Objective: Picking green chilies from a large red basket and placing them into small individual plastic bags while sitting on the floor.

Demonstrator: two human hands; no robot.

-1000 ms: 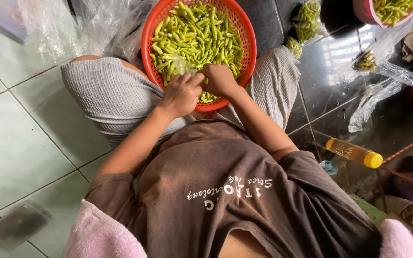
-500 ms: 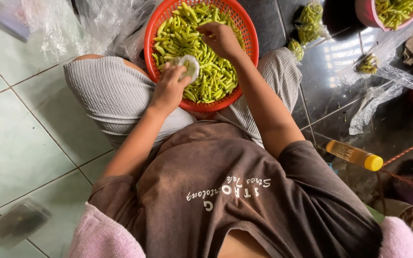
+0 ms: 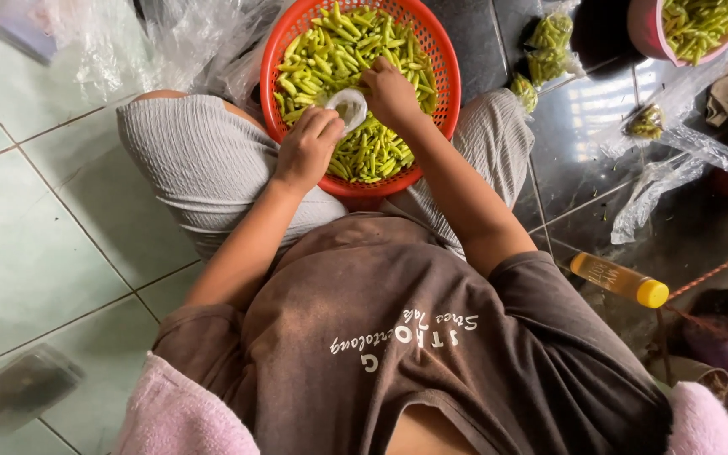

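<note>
A round red plastic basket (image 3: 444,59) full of green chillies (image 3: 330,50) rests on my lap. My left hand (image 3: 307,147) holds a small clear plastic bag (image 3: 349,107) open over the basket's near side. My right hand (image 3: 391,91) lies on the chillies just right of the bag's mouth, fingers curled into the pile; whether it holds any I cannot tell.
Crumpled clear plastic sheets (image 3: 179,38) lie beyond my left knee. Small filled chilli bags (image 3: 549,46) sit on the dark tiles at the right, near a pink bowl of chillies (image 3: 693,25). A yellow-capped bottle (image 3: 621,280) lies by my right side.
Both hands moved from the basket's near rim further into the chillies. The plastic bag came into view in my left hand, and my right hand now sits beside its mouth.
</note>
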